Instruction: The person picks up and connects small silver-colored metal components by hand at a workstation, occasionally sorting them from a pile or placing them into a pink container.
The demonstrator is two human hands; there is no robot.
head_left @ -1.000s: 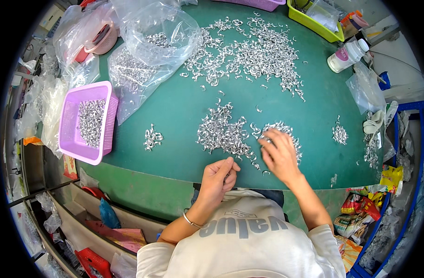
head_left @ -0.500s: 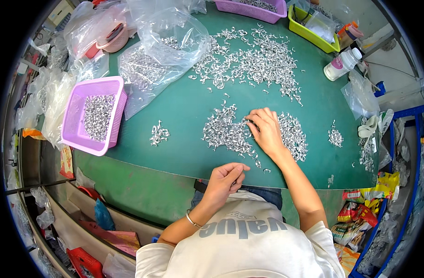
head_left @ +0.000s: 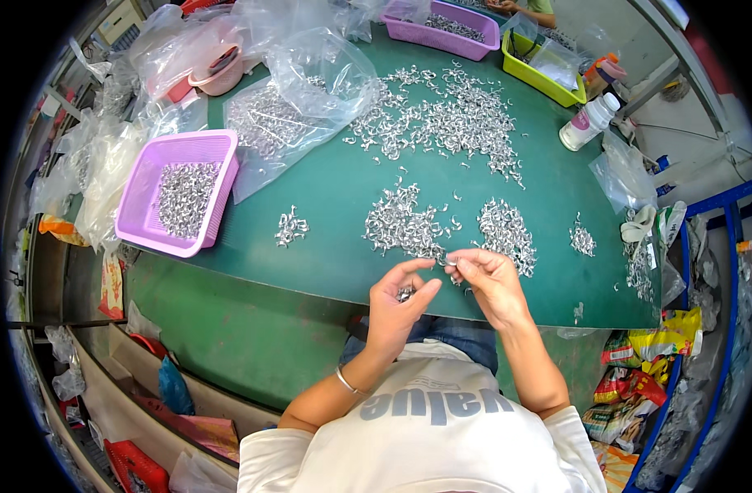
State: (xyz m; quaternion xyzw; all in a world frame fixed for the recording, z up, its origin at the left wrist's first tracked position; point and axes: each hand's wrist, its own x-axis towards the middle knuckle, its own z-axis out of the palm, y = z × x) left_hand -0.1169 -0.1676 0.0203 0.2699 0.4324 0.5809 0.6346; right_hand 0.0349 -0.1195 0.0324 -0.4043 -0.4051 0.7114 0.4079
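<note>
My left hand (head_left: pixel 395 312) is curled above the table's near edge, with several small curved silver metal pieces (head_left: pixel 404 293) showing in its palm. Close by on the right, my right hand (head_left: pixel 492 287) pinches one small metal piece between thumb and fingertips. The two hands' fingertips nearly meet. Just beyond them lies a heap of the same hook-like pieces (head_left: pixel 402 220), and another heap (head_left: pixel 507 237) sits past my right hand. Smaller clusters rest farther left (head_left: pixel 291 228) and right (head_left: pixel 582 238).
A purple basket (head_left: pixel 128 215) of metal pieces stands at left, beside a clear plastic bag (head_left: pixel 248 177). Loose pieces (head_left: pixel 466 115) spread across the green table's far half. A second purple basket (head_left: pixel 441 41), a green tray (head_left: pixel 548 82) and a white bottle (head_left: pixel 588 122) stand behind. Another person's hand (head_left: pixel 502 6) shows at the back.
My right hand has come back from between the two heaps toward my left hand and now pinches a piece. My left hand has turned and opened somewhat, showing pieces in its palm.
</note>
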